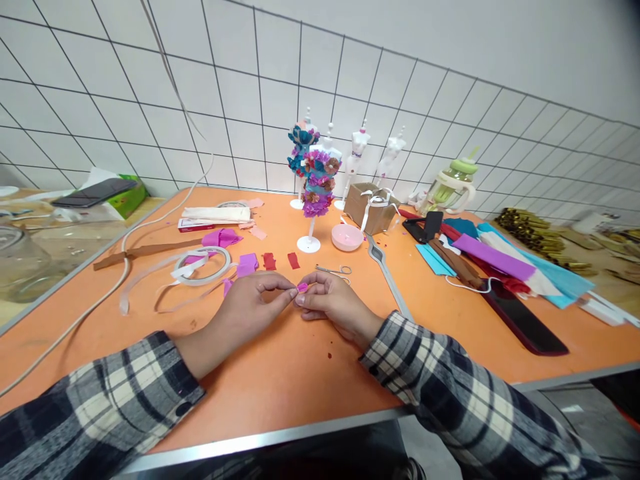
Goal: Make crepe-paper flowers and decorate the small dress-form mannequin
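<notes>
My left hand [250,307] and my right hand [333,303] meet over the orange table [280,380], both pinching one tiny pink-purple paper piece [303,287] between fingertips. Just beyond them lie small scissors [335,270], two red paper scraps [280,261] and purple paper pieces [246,264]. Further back stands a small white mannequin [315,183] covered in blue, purple and pink paper flowers, with a pink bowl [347,237] beside its base.
A roll of double-sided tape [203,265] with loose strips lies at left, near a white cable [125,247]. Bare white mannequins [357,157], a brown box [373,207], a green-lidded bottle [453,187] and stacked coloured crepe paper [493,257] sit at right. A dark phone-like slab [523,323] lies near the right edge.
</notes>
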`<state>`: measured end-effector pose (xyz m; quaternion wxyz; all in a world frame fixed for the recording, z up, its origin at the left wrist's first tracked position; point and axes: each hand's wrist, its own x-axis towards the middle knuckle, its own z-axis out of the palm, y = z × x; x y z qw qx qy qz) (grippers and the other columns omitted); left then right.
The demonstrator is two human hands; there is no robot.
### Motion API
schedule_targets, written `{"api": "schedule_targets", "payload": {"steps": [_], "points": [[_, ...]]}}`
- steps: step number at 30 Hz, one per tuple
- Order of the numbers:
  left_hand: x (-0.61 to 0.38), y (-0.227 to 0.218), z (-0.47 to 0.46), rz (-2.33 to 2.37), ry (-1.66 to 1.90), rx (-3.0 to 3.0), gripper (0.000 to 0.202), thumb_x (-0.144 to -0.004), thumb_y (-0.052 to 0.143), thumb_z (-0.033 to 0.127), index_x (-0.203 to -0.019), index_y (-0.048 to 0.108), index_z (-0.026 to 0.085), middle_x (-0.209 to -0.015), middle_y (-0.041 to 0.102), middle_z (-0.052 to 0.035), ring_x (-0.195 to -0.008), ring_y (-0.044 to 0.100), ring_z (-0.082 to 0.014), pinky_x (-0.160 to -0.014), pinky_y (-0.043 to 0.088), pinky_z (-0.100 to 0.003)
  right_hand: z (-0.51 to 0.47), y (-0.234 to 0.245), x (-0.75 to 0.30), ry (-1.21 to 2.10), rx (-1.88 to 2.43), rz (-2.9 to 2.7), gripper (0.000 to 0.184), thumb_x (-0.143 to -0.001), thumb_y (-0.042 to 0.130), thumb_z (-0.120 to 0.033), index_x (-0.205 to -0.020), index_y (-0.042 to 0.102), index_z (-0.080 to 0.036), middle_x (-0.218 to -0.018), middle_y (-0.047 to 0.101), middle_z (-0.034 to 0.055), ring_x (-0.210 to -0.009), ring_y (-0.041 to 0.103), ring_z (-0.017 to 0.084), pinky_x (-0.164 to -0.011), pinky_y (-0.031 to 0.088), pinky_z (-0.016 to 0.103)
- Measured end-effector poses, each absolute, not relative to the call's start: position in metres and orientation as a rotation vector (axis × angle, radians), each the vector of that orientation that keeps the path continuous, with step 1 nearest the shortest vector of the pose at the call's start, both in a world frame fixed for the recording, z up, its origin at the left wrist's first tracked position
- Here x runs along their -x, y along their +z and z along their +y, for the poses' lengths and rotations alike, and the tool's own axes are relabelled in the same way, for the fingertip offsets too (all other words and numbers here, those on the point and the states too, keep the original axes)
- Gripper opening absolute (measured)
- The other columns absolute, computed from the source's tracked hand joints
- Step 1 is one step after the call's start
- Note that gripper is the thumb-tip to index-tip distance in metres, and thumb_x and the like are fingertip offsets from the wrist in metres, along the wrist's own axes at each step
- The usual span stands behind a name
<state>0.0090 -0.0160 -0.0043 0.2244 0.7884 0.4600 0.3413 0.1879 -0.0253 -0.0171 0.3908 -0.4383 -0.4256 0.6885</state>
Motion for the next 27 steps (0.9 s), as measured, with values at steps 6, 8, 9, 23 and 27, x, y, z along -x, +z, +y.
{"api": "schedule_targets", "payload": {"steps": [6, 8, 9, 23, 27], "points": [[-0.005, -0.004, -0.015, 1.146, 0.950, -2.183, 0.023, -0.081, 0.060, 0.035, -0.073, 0.076, 0.021, -0.078, 0.079, -0.0053, -0.074, 0.072, -0.0216, -0.074, 0.056, -0.031, -0.025, -0.017, -0.188, 1.799, 1.117, -1.037, 0.051, -0.049, 0.093, -0.032, -0.084, 0.060, -0.017, -0.065, 0.061, -0.0062, -0.058, 0.058, 0.008, -0.060, 0.053, 0.023], [-0.001, -0.003, -0.013, 1.073, 0.924, -2.186, 0.022, -0.082, 0.062, 0.036, -0.074, 0.077, 0.021, -0.079, 0.079, -0.0057, -0.075, 0.072, -0.0219, -0.075, 0.056, -0.032, -0.025, -0.017, -0.189, 1.826, 1.111, -1.017, 0.050, -0.047, 0.093, -0.031, -0.082, 0.060, -0.017, -0.066, 0.062, -0.0053, -0.058, 0.059, 0.008, -0.061, 0.054, 0.023], [0.000, -0.003, -0.012, 1.032, 0.906, -2.182, 0.022, -0.082, 0.063, 0.037, -0.075, 0.077, 0.022, -0.079, 0.079, -0.0057, -0.076, 0.072, -0.0220, -0.075, 0.056, -0.032, -0.026, -0.017, -0.188, 1.838, 1.107, -1.008, 0.050, -0.046, 0.093, -0.030, -0.082, 0.060, -0.017, -0.066, 0.062, -0.0050, -0.059, 0.059, 0.008, -0.062, 0.054, 0.024], [-0.002, -0.001, -0.011, 1.079, 0.896, -2.088, 0.025, -0.082, 0.063, 0.040, -0.074, 0.076, 0.019, -0.078, 0.079, -0.0053, -0.071, 0.071, -0.0202, -0.072, 0.056, -0.029, -0.029, -0.018, -0.186, 1.768, 1.070, -1.010, 0.049, -0.051, 0.092, -0.033, -0.085, 0.060, -0.018, -0.065, 0.062, -0.0048, -0.061, 0.058, 0.008, -0.065, 0.053, 0.025], [-0.003, 0.001, -0.014, 1.127, 0.990, -2.135, 0.023, -0.085, 0.059, 0.034, -0.075, 0.073, 0.019, -0.080, 0.077, -0.0045, -0.074, 0.070, -0.0192, -0.074, 0.053, -0.028, -0.031, -0.018, -0.185, 1.721, 1.016, -1.002, 0.054, -0.051, 0.093, -0.031, -0.090, 0.058, -0.019, -0.067, 0.064, -0.0055, -0.064, 0.060, 0.009, -0.064, 0.053, 0.024]]}}
